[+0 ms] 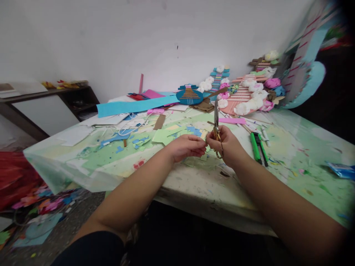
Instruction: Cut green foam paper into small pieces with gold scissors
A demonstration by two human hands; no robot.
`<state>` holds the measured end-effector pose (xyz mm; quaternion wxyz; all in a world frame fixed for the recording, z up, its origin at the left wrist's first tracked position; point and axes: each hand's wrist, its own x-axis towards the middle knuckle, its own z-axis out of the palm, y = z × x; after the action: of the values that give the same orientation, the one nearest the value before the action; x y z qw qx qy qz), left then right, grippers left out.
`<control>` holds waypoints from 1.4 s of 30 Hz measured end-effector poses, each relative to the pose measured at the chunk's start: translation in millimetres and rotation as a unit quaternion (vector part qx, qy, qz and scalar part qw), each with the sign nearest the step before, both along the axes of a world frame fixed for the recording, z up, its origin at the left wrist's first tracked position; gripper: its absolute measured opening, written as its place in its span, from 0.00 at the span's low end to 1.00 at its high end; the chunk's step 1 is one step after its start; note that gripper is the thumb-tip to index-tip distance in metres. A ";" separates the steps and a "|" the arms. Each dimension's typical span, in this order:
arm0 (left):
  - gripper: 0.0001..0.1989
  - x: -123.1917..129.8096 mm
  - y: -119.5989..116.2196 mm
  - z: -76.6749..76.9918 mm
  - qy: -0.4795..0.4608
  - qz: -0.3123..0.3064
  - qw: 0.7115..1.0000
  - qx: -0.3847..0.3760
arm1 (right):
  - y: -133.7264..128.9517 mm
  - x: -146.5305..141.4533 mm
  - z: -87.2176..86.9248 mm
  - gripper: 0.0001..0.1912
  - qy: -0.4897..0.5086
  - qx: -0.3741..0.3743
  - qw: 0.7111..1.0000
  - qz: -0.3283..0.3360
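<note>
Scissors [216, 117] with metal blades and gold-coloured handles stand upright in my right hand [227, 145], blades pointing away from me. The right thumb and forefinger pinch close to the fingertips of my left hand [188, 147]. My left fingers are pressed together, and whatever small thing lies between them is too small to make out. Beneath and behind both hands are a light green paper sheet [163, 136] and blue paper scraps [141, 142]. A green and black utility knife [258, 148] lies to the right of my right hand.
Along the wall lie a long blue strip [135, 106], a teal instrument-shaped craft [190, 95] and a pink craft with paper flowers [244, 94]. White cords [133, 125] and markers [264, 135] lie about. The table's near edge [191, 184] runs below my forearms.
</note>
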<state>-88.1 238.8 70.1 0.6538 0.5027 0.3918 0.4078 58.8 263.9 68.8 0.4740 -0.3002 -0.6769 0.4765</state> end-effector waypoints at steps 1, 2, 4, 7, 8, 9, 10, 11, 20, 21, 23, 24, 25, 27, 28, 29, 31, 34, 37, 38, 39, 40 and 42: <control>0.11 -0.3 -0.1 -0.4 -0.001 -0.007 1.000 0.000 | 0.1 0.5 -0.1 0.12 -0.005 0.003 1.000 0.011; 0.11 -0.4 -0.1 -0.7 0.000 -0.008 1.000 0.004 | 0.1 0.8 -0.2 0.12 -0.010 0.004 1.000 0.020; 0.11 0.3 0.2 -1.4 0.012 0.008 1.000 0.026 | 0.5 1.0 -0.4 0.13 -0.016 0.002 0.999 0.034; 0.10 2.0 1.9 -2.8 0.056 0.065 0.993 0.085 | 2.6 0.7 -1.9 0.12 -0.018 -0.006 0.999 0.032; 0.11 2.3 2.7 -3.3 0.071 0.085 0.989 0.101 | 3.9 0.7 -2.9 0.12 -0.022 -0.010 1.000 0.019; 0.11 2.4 3.7 -3.6 0.083 0.101 0.985 0.113 | 5.5 0.9 -4.2 0.12 -0.033 -0.012 0.999 -0.002; 0.11 2.2 4.7 -3.9 0.089 0.117 0.982 0.119 | 7.2 1.3 -5.7 0.12 -0.052 -0.008 0.998 -0.031; 0.11 1.8 5.7 -4.0 0.087 0.131 0.980 0.121 | 8.8 2.0 -7.1 0.12 -0.080 0.004 0.995 -0.064; 0.09 -4.8 10.0 -3.0 0.064 0.215 0.958 0.180 | -0.2 5.8 -1.0 0.18 -0.329 0.128 0.915 -0.193; 0.09 -5.2 9.9 -3.2 0.069 0.214 0.956 0.187 | -2.2 5.4 0.1 0.18 -0.337 0.136 0.913 -0.187; 0.09 -5.5 9.7 -3.7 0.077 0.210 0.954 0.200 | -4.4 4.8 0.8 0.18 -0.357 0.145 0.907 -0.166; 0.08 -5.5 9.7 -3.9 0.079 0.209 0.953 0.206 | -4.7 4.5 0.5 0.18 -0.368 0.147 0.905 -0.156; 0.08 -5.5 9.7 -4.1 0.082 0.208 0.951 0.212 | -4.6 4.3 -0.1 0.18 -0.376 0.148 0.903 -0.149; 0.08 -5.2 9.7 -4.4 0.086 0.207 0.950 0.218 | -3.5 4.1 -1.4 0.17 -0.386 0.147 0.899 -0.143; 0.07 -5.1 9.7 -4.3 0.089 0.207 0.950 0.218 | -2.8 4.0 -2.0 0.17 -0.387 0.148 0.899 -0.143; 0.07 -5.0 9.6 -4.2 0.092 0.205 0.950 0.218 | -2.1 3.9 -2.4 0.17 -0.385 0.149 0.899 -0.143; 0.07 -5.0 9.4 -3.8 0.097 0.203 0.950 0.217 | -1.4 3.7 -3.0 0.17 -0.380 0.153 0.901 -0.142; 0.07 -5.1 8.8 -2.9 0.105 0.207 0.948 0.217 | -1.6 3.1 -3.9 0.16 -0.377 0.162 0.900 -0.146; 0.07 -4.4 8.0 -2.1 0.121 0.220 0.944 0.214 | -2.6 2.5 -5.0 0.16 -0.377 0.168 0.899 -0.150; 0.07 -3.9 7.7 -1.9 0.124 0.223 0.943 0.213 | -2.8 2.4 -5.4 0.16 -0.376 0.169 0.898 -0.152; 0.07 -3.3 7.3 -1.6 0.126 0.225 0.943 0.212 | -3.0 2.4 -5.7 0.16 -0.376 0.170 0.898 -0.155; 0.08 -2.6 7.0 -1.4 0.127 0.226 0.943 0.210 | -3.1 2.4 -5.9 0.17 -0.376 0.171 0.897 -0.158; 0.08 -1.3 6.3 -0.9 0.129 0.226 0.943 0.206 | -3.2 2.5 -6.3 0.17 -0.377 0.174 0.894 -0.165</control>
<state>-89.4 245.1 69.2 0.3702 0.5727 0.4839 0.5484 61.3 260.7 62.5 0.2994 -0.4774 -0.8179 0.1166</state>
